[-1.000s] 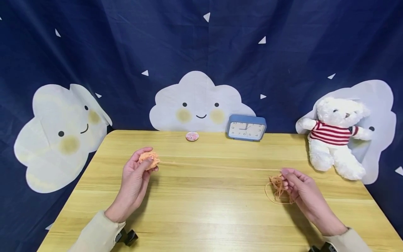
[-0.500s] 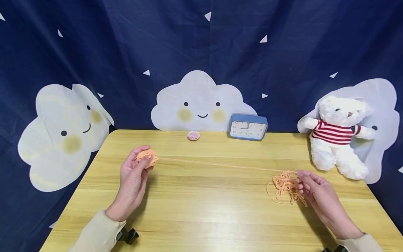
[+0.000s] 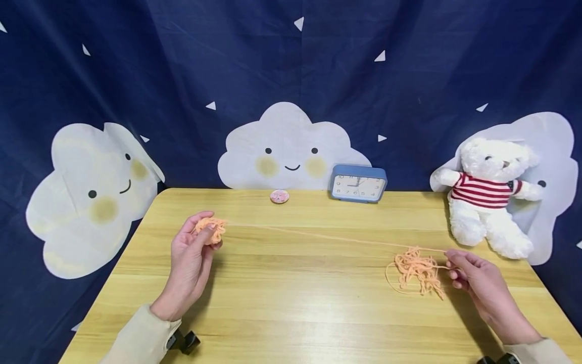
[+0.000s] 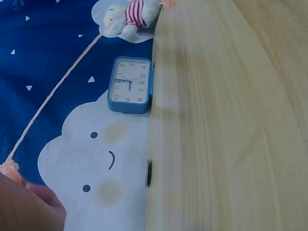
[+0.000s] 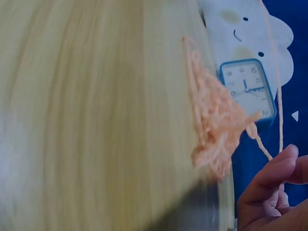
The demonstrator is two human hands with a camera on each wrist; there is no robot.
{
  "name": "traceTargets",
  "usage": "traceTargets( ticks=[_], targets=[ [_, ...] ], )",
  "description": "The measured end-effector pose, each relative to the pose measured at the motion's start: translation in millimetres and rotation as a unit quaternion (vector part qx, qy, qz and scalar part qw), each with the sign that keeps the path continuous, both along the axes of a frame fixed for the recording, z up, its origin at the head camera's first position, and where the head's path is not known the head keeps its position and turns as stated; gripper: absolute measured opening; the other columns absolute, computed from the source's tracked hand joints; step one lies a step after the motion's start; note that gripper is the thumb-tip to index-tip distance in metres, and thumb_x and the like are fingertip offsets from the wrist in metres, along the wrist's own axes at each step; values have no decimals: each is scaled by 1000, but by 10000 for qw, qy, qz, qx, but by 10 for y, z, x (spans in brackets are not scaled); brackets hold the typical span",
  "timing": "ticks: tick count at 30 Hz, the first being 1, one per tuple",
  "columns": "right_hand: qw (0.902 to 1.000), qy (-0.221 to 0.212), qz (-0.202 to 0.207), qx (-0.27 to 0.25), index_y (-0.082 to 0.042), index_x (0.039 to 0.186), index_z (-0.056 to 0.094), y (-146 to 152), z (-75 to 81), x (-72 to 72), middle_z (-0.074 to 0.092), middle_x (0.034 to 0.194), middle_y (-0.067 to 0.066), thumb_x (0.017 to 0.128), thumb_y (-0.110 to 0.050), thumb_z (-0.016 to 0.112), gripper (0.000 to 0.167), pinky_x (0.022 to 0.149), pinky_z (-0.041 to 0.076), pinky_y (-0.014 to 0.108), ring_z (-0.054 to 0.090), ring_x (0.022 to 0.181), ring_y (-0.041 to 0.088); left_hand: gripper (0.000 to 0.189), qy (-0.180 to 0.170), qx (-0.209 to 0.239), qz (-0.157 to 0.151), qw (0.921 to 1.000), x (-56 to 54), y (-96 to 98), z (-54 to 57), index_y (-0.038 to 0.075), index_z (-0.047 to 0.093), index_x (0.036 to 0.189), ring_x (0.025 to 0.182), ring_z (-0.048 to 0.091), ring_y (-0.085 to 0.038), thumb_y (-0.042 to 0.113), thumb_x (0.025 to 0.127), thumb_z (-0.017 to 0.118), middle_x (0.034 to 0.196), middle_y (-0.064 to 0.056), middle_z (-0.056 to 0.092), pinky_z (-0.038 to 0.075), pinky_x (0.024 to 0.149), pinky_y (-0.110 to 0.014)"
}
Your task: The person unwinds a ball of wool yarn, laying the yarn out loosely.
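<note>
In the head view my left hand (image 3: 188,260) grips a small bundle of peach yarn (image 3: 215,231) between thumb and fingers, above the table's left side. A single taut strand (image 3: 318,235) runs from it across to my right hand (image 3: 482,288), which pinches the strand at thumb and fingertips. Beside the right fingertips a loose tangled heap of the same yarn (image 3: 416,270) lies on the table, and a short length links it to that hand. The right wrist view shows the heap (image 5: 216,120) and the pinching thumb. In the left wrist view most of the left hand (image 4: 33,202) is cut off.
The wooden table (image 3: 291,318) ends at a dark blue curtain (image 3: 254,50) with white clouds. Along its back edge stand a blue clock (image 3: 357,184) and a small pink round badge (image 3: 279,196). A white teddy bear (image 3: 486,197) in a striped shirt sits at the back right.
My right hand has moved right, drawing the strand longer, and the tangle that was by its fingers now lies left of it on the table. My left hand has shifted slightly left.
</note>
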State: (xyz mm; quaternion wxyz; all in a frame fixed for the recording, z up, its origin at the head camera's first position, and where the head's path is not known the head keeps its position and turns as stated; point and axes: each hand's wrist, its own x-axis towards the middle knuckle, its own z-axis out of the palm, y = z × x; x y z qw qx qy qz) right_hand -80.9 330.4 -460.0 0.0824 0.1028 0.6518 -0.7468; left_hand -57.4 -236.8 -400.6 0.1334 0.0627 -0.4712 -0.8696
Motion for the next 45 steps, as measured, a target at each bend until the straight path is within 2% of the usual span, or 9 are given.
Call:
traceTargets(
  ticks=[7,11,17,24,31,37,40,43,45],
  targets=[
    [9934,-394,363,1015,-18,99,81,66,-20,-12,69,85,-4,114,-11,60,26,56,52,21,62,71,8,23,184,306,-267,9990,2,-6,-21,-5,64,129,86,70,-15,-10,107,59,106,-11,69,63,70,-24],
    [9874,-467,681,1352,-17,102,80,89,-36,-29,72,88,-3,114,-10,59,26,58,52,22,62,72,9,27,235,215,-424,9986,2,-2,-33,-4,63,131,86,70,-17,-13,107,55,107,-11,67,63,71,-26],
    [9865,-371,891,1324,-14,106,80,85,-65,-36,73,94,-3,113,-6,58,25,58,52,23,64,74,10,33,230,89,-700,9972,-2,9,-48,-6,61,136,91,71,-16,-15,105,56,110,-11,68,63,76,-23],
    [9876,-349,860,1266,-15,110,80,49,-50,-13,72,99,-5,113,-4,58,24,63,54,23,67,80,11,35,172,78,-805,9966,0,18,-40,-6,59,138,99,71,-14,-15,104,60,111,-10,69,61,87,-21],
    [9963,-73,321,789,-22,105,83,-33,-14,37,76,99,-9,113,-7,59,29,68,58,21,67,83,8,31,-30,-25,-809,9967,6,23,-35,-3,62,130,107,70,-15,-17,102,60,120,-12,71,60,94,-23],
    [9985,473,-115,-255,-19,107,83,-140,11,62,77,106,-8,114,-3,55,33,70,58,18,65,83,7,27,-315,-321,-590,9972,12,37,-39,-2,76,120,111,71,-15,-17,101,62,122,-12,74,57,102,-25],
    [9958,704,-219,-545,-16,108,83,-205,19,65,77,107,-7,114,-1,54,33,69,57,17,63,80,7,27,-442,-458,-458,9969,12,46,-37,1,80,114,109,72,-14,-16,101,64,119,-11,76,58,98,-24],
    [9942,835,-266,-620,-15,108,82,-268,31,68,76,106,-6,113,1,53,33,65,54,17,62,77,8,24,-494,-544,-433,9964,11,52,-39,2,82,109,99,73,-13,-15,101,65,112,-10,77,61,87,-21],
    [9935,896,-269,-647,-14,108,82,-312,49,68,76,106,-6,113,1,53,33,64,53,16,61,77,8,22,-460,-575,-540,9958,9,52,-44,1,81,109,91,74,-13,-13,103,65,106,-9,77,61,77,-20]
  ],
)
